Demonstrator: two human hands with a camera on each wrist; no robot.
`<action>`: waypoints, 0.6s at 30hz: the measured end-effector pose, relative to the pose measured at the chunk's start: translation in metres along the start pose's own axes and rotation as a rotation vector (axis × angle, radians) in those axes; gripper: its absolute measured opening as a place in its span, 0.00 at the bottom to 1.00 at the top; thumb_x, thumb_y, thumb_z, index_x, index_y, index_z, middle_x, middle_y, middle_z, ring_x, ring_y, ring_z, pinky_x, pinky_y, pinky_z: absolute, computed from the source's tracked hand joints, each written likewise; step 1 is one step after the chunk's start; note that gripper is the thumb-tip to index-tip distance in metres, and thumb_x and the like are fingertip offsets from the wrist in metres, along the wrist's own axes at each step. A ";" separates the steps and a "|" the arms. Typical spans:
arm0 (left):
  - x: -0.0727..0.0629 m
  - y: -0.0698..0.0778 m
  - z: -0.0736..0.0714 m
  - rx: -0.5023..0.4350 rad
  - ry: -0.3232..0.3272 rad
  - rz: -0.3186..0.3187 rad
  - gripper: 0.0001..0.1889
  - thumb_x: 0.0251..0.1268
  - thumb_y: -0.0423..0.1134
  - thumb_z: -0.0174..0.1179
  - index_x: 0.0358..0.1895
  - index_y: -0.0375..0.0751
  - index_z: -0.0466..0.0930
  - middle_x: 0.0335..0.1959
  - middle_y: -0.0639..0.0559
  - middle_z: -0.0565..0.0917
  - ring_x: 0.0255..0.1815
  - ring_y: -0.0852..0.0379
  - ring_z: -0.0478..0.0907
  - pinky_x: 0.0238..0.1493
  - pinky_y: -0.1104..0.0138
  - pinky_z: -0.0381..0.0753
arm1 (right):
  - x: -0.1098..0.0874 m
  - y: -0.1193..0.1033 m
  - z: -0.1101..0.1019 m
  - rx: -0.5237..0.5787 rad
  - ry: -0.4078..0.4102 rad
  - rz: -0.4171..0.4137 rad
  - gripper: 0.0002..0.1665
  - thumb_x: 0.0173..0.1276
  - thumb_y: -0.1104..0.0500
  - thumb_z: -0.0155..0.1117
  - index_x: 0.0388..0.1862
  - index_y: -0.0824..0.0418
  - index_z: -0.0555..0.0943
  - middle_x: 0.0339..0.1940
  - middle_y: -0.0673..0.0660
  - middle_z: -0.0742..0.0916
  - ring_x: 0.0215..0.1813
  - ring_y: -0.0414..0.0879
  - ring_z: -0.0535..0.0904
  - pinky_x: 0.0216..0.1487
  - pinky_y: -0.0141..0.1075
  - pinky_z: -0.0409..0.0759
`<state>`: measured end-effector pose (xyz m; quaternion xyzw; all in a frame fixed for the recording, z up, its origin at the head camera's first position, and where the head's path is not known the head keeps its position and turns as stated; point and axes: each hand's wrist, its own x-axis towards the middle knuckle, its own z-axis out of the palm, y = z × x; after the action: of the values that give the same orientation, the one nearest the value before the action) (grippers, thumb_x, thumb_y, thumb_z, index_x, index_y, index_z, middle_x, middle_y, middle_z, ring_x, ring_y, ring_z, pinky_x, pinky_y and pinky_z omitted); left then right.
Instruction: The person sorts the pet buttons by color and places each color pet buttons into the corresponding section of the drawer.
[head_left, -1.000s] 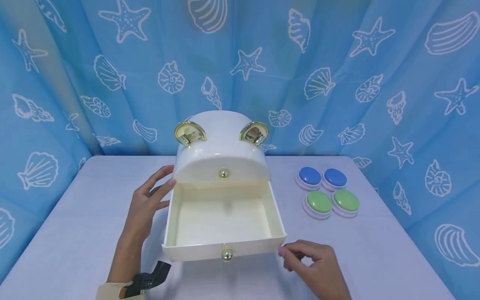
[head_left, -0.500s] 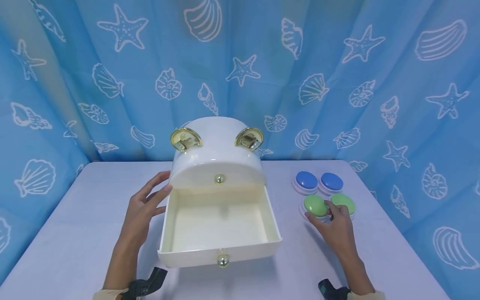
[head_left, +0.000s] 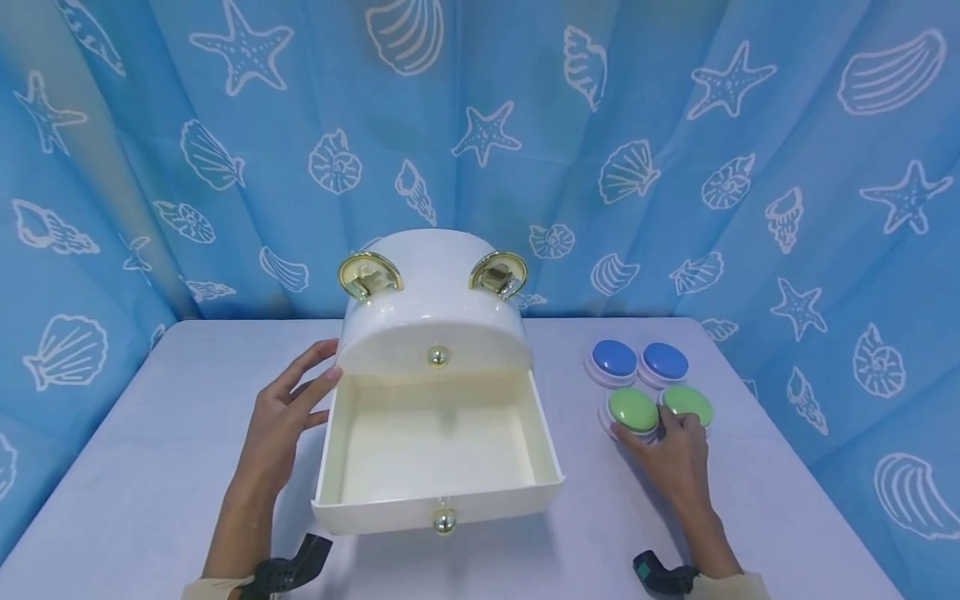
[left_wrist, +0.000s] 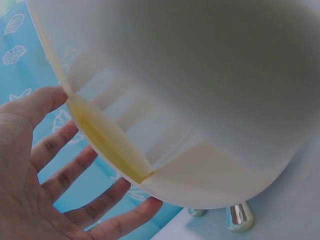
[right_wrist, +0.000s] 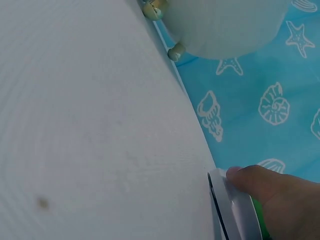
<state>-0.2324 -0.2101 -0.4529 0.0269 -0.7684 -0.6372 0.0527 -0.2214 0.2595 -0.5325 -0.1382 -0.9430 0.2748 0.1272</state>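
A white box (head_left: 435, 287) with gold ears stands mid-table, its drawer (head_left: 437, 506) pulled out towards me. My left hand (head_left: 281, 408) rests against the box's left side, fingers spread and fairly straight. In the left wrist view, the thumb (left_wrist: 52, 102) touches the box's edge. My right hand (head_left: 678, 458) grips the nearer-left green push button (head_left: 632, 408), thumb and fingers on opposite sides of its white base. The right wrist view shows the thumb (right_wrist: 255, 180) pressed on that base. A second green push button (head_left: 687, 402) sits partly behind the fingers.
Two blue push buttons (head_left: 614, 357) stand just behind the green ones on the white tabletop (head_left: 187, 417). A gold knob (head_left: 445, 522) juts from the drawer front, another from the upper part. A blue shell-print curtain (head_left: 487, 200) hangs along the back and sides.
My right hand has moved from beside the drawer's front corner to the green push button and now grips it. The left hand stays at the box's side.
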 end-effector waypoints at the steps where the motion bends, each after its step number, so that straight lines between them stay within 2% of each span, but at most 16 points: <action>1: 0.000 0.000 0.000 0.000 0.001 0.000 0.34 0.65 0.62 0.61 0.73 0.60 0.68 0.73 0.59 0.67 0.69 0.48 0.71 0.57 0.48 0.80 | 0.000 0.000 0.001 0.002 0.006 0.002 0.59 0.58 0.38 0.75 0.72 0.77 0.63 0.51 0.70 0.69 0.50 0.60 0.65 0.43 0.50 0.68; 10: -0.001 -0.001 -0.002 0.000 0.002 -0.001 0.34 0.66 0.62 0.60 0.73 0.60 0.68 0.73 0.59 0.67 0.69 0.47 0.71 0.57 0.47 0.80 | -0.005 -0.006 0.002 0.089 0.056 0.040 0.60 0.53 0.38 0.79 0.72 0.75 0.66 0.52 0.68 0.69 0.52 0.59 0.65 0.47 0.50 0.70; 14: 0.000 -0.001 -0.002 -0.005 0.002 -0.002 0.33 0.66 0.61 0.61 0.73 0.60 0.68 0.73 0.59 0.67 0.69 0.48 0.71 0.57 0.48 0.80 | -0.011 -0.016 -0.004 0.136 0.046 0.059 0.60 0.53 0.37 0.78 0.72 0.73 0.66 0.54 0.68 0.69 0.55 0.61 0.67 0.53 0.54 0.73; 18: 0.002 0.000 -0.001 -0.011 -0.005 0.006 0.33 0.66 0.61 0.61 0.73 0.60 0.68 0.73 0.60 0.68 0.68 0.48 0.71 0.56 0.48 0.81 | -0.018 -0.030 -0.014 0.144 0.038 0.073 0.59 0.52 0.35 0.78 0.71 0.70 0.69 0.54 0.65 0.70 0.56 0.60 0.68 0.52 0.53 0.75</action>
<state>-0.2342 -0.2110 -0.4530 0.0226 -0.7653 -0.6411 0.0530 -0.2063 0.2359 -0.5068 -0.1680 -0.9126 0.3436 0.1448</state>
